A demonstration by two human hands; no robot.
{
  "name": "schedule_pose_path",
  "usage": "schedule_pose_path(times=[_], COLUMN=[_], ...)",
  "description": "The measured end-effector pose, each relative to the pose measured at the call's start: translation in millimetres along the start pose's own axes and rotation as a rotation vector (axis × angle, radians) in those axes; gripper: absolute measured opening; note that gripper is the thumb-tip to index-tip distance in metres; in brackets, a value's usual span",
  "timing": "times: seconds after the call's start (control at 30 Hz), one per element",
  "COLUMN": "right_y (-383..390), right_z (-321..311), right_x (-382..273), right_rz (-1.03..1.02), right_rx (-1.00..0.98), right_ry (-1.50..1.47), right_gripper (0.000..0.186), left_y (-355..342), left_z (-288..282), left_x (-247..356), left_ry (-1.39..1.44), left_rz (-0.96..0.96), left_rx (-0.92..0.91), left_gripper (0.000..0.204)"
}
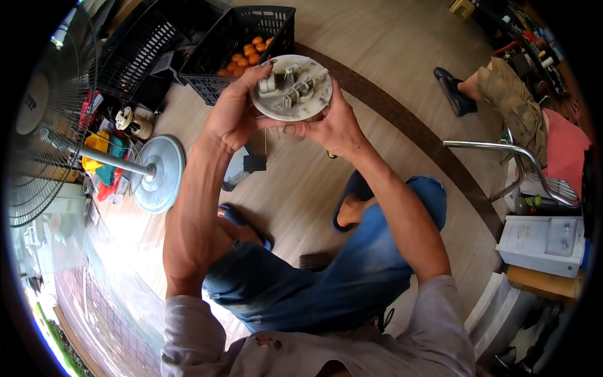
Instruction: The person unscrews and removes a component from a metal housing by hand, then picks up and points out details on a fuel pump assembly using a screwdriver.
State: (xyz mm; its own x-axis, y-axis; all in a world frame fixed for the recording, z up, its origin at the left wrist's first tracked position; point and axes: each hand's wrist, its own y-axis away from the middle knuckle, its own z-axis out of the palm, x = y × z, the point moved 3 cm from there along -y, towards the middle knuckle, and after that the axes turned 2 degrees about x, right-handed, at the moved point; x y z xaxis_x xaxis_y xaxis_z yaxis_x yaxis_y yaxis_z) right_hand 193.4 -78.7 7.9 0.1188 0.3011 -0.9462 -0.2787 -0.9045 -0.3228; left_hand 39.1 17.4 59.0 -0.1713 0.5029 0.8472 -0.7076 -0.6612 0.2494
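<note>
A round, grimy off-white plastic part [304, 103], with moulded fittings, tubes and a small green piece on its upturned face, is held up in front of me at the top middle. My left hand [239, 113] grips its left side, thumb over the rim. My right hand [333, 125] grips the right and lower edge. What is underneath it is mostly hidden by my hands. Below them, near my feet on the floor, is a grey boxy object [239, 169] with a dark part.
Black crates [213, 47], one holding several oranges [250, 58], stand ahead. Left are a fan [151, 195] on a round base, coloured bags [97, 147] and another pump-like part [141, 124]. Right, another person's leg [493, 97] is beside a metal-framed chair [477, 144] and white containers [534, 245].
</note>
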Motion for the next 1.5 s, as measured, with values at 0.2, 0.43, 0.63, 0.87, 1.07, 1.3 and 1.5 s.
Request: schedule_pose_path(times=[0.2, 0.43, 0.63, 0.87, 1.07, 1.3, 1.5], right_y=[-29, -64, -73, -64, -44, -18, -9], right_z=[5, -18, -2, 11, -12, -34, -41], right_x=[-29, -76, -66, -70, -76, -88, -82], right_rz=[0.01, 0.174, 0.141, 0.135, 0.215, 0.178, 0.215], right_rx=[-0.066, -0.11, -0.161, -0.151, -0.1, -0.091, -0.092], right_ry=[-0.041, -0.057, -0.2, -0.266, -0.241, -0.144, -0.293], right_gripper=[0.098, 0.077, 0.071, 0.07, 0.064, 0.082, 0.074], left_y=[-5, 0, 12, 24, 35, 23, 33], left_z=[-14, -25, -47, -58, -55, -18, 15], left_x=[10, 44, 37, 33, 29, -11, -15], left_ry=[0.06, 0.205, 0.286, 0.306, -0.164, -0.399, -0.188], left_rz=[0.085, 0.038, 0.053, 0.062, 0.176, 0.158, 0.138], left_rx=[-0.002, -0.212, -0.113, -0.061, 0.211, -0.335, -0.522], left_gripper=[0.051, 0.053, 0.04, 0.035, 0.041, 0.102, 0.134])
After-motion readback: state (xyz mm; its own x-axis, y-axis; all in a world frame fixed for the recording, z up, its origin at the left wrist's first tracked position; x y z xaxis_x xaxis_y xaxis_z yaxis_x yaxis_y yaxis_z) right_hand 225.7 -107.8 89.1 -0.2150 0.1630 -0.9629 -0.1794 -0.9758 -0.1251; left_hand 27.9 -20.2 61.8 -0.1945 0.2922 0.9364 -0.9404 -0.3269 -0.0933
